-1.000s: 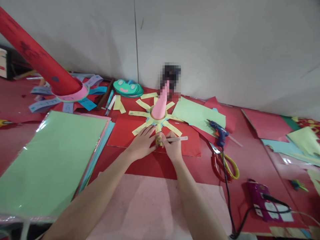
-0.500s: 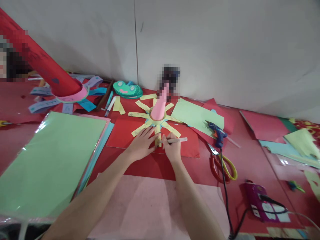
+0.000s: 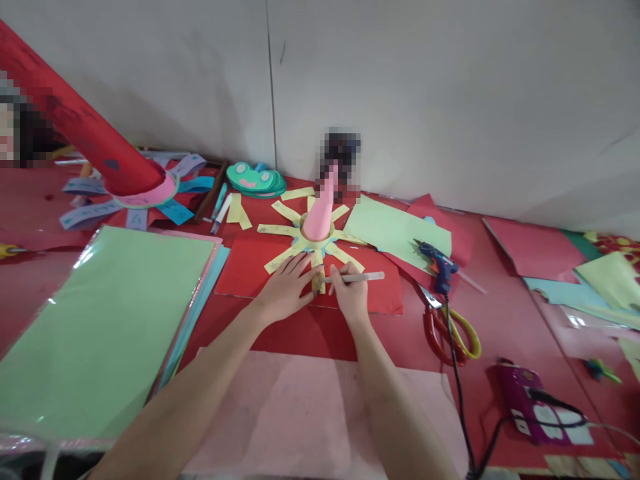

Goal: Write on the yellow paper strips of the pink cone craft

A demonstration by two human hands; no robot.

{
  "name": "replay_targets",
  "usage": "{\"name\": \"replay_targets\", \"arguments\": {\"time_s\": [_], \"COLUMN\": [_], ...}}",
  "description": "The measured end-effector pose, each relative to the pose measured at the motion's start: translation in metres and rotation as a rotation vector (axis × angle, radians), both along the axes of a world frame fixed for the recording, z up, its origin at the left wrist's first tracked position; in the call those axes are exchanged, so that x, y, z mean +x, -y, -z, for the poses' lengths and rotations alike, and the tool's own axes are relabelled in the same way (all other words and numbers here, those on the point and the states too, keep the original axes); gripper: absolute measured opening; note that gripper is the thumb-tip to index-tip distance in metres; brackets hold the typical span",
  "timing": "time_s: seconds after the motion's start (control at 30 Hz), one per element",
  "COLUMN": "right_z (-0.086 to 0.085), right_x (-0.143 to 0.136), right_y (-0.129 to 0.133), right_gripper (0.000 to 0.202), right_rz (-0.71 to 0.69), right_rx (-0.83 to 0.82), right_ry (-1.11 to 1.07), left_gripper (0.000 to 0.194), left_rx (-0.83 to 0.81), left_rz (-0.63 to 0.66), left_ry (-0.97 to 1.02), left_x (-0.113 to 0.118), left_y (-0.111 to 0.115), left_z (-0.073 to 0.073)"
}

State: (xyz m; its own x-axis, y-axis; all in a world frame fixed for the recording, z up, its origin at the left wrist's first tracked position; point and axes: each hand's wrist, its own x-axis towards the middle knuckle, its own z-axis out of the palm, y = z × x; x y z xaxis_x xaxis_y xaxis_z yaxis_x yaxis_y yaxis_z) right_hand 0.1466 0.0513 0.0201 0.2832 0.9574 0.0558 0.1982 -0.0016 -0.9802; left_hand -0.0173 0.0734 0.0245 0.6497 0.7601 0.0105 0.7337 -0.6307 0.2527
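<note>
A pink paper cone (image 3: 320, 215) stands at the middle of a ring of yellow paper strips (image 3: 276, 230) that spread outward like rays. Marks are drawn on several strips. My left hand (image 3: 286, 291) lies with fingers spread over the near strips, by the strip (image 3: 319, 283) that points toward me. In my right hand (image 3: 352, 296) a white pen (image 3: 369, 277) is pinched, its tip close to that near strip. Whether the tip touches the paper is too small to tell. Red paper (image 3: 240, 277) lies beneath the strips.
To the right are a blue glue gun (image 3: 442, 268) with a black cord, scissors (image 3: 437, 330) and a purple box (image 3: 525, 400). Green paper in a clear sleeve (image 3: 115, 320) lies left. A red paper tube (image 3: 85, 127) leans behind it, near green frog cutouts (image 3: 255, 180). Behind rises a wall (image 3: 450, 100).
My right hand and the pen have shifted slightly right, away from my left hand. My left hand stays over the strips. The whole view has moved a little.
</note>
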Motion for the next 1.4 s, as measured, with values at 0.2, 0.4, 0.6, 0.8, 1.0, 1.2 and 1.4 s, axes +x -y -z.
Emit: {"name": "replay_targets", "arguments": {"time_s": [0.2, 0.4, 0.6, 0.8, 1.0, 1.2, 1.4], "right_z": [-0.0006, 0.002, 0.002, 0.0028, 0.0021, 0.0004, 0.0004], "right_x": [-0.0009, -0.0009, -0.0022, -0.0016, -0.0012, -0.0021, -0.0019], "right_y": [0.0003, 0.0003, 0.0008, 0.0015, 0.002, 0.0028, 0.0022], "right_gripper": [0.038, 0.038, 0.037, 0.038, 0.036, 0.037, 0.038], "right_rz": [-0.006, -0.017, -0.035, -0.019, -0.013, 0.002, 0.003], "right_rx": [-0.021, -0.018, -0.003, -0.065, -0.073, -0.063, -0.06], "right_ry": [-0.009, -0.016, 0.01, 0.032, 0.07, 0.045, 0.054], "left_gripper": [0.05, 0.051, 0.051, 0.051, 0.05, 0.05, 0.052], "left_rx": [0.014, 0.016, -0.012, 0.001, 0.002, -0.008, -0.008], "left_rz": [0.008, 0.002, 0.0, 0.001, 0.0, 0.002, -0.006], "left_ry": [0.01, -0.003, -0.006, -0.001, -0.004, 0.016, 0.019], "left_x": [-0.0003, 0.0003, 0.0007, 0.0001, 0.0006, 0.0003, 0.0002], "left_y": [-0.0005, 0.0001, 0.0003, 0.0001, 0.0, -0.0001, 0.0004], "left_z": [0.0014, 0.0003, -0.0014, 0.0, -0.001, -0.0004, 0.0006]}}
